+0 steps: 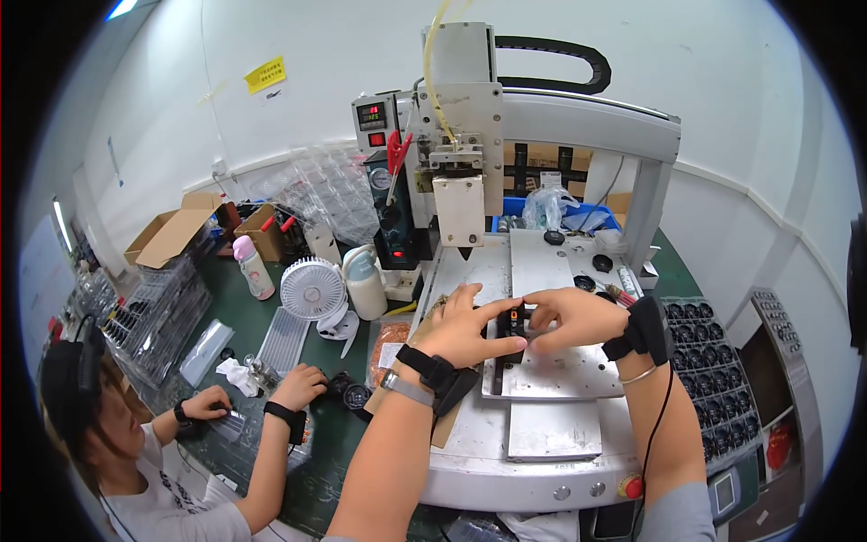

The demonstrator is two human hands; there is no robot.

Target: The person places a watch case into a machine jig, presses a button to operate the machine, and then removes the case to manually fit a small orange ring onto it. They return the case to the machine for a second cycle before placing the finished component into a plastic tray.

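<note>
A small black block-shaped fixture (511, 347) with an orange part (514, 316) on it stands on the metal bed of a benchtop machine (459, 212). My left hand (461, 327) is at its left side, fingers spread, with the index finger along the far end and the thumb across the near part. From the right, my right hand (578, 322) reaches in. Its index finger stretches toward the fixture's far end, the thumb is apart and slightly blurred, and the other fingers curl. Neither hand visibly grips anything, though fingers partly hide the fixture. The machine's dark pointed tip hangs behind it.
A co-worker sits at the left, both hands (298, 387) over small parts on the green table. A white fan (313, 289) and pale jug (364, 285) stand left of the machine. Trays of round black parts (711, 375) lie right. A red button (632, 488) is in front.
</note>
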